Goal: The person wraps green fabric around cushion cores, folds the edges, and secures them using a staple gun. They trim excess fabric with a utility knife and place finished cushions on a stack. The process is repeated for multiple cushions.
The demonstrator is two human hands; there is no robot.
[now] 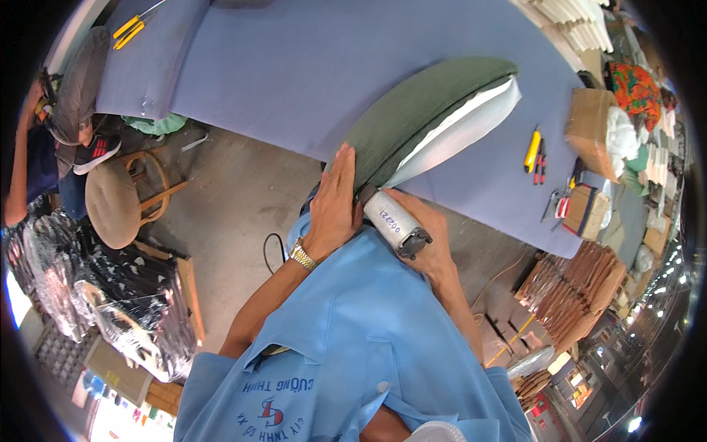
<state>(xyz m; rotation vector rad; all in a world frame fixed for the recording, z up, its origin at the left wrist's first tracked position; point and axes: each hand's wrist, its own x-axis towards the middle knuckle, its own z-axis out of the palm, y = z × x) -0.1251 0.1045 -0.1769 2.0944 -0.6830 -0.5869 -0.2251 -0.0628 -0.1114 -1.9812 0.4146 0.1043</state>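
A dark green padded seat cushion (420, 107) stands tilted at the near edge of the blue-covered table, its curved side up and white lining (460, 136) showing along its right side. My left hand (335, 202) lies against the cushion's near end with its fingers stretched out flat on the green fabric. My right hand (427, 228) is closed around a silver air staple gun (388, 215). The gun's black nose is at the near end of the cushion, close to my left hand; whether it touches the fabric I cannot tell.
On the table's right lie a yellow utility knife (532, 149), red-handled pliers (540, 162) and scissors (562, 206), near a cardboard box (591, 132). Yellow-handled tools (129, 33) lie far left. A brown round-seated chair (114, 205) and plastic-wrapped stacks (125, 295) stand left, near another person's leg (82, 77).
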